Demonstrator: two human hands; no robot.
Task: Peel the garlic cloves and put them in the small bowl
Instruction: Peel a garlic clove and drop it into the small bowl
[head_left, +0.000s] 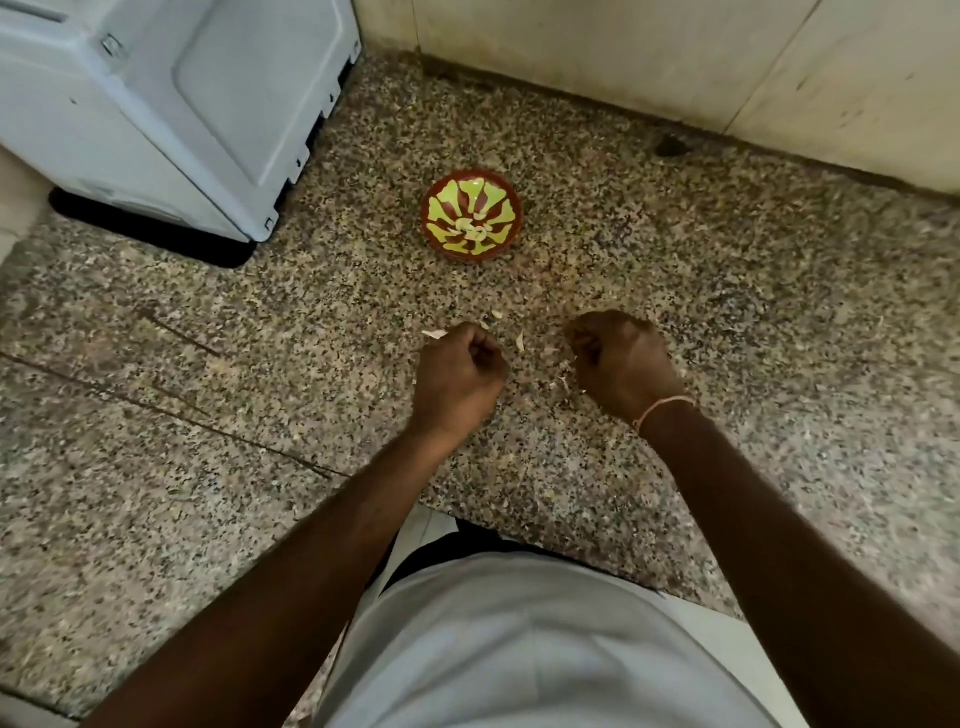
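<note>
Appliance: a pale grey appliance (171, 104) is seen at the far left of the speckled stone worktop (208, 519).
Left hand: the left hand (457, 374) is curled into a fist low over the worktop; whether a clove is held inside cannot be told.
Skins: papery scraps of garlic skin (520, 342) are scattered between and around the hands.
Small bowl: a red and yellow small bowl (470, 221) is set beyond the hands, well apart from them, with a few pale peeled cloves (470, 228) at its bottom.
Right hand: the right hand (621, 358), with a thread at the wrist, is likewise curled; its contents are hidden.
Handling: cloves are judged light, firm and slick once bared; a fingertip pinch at the ends is suggested.
</note>
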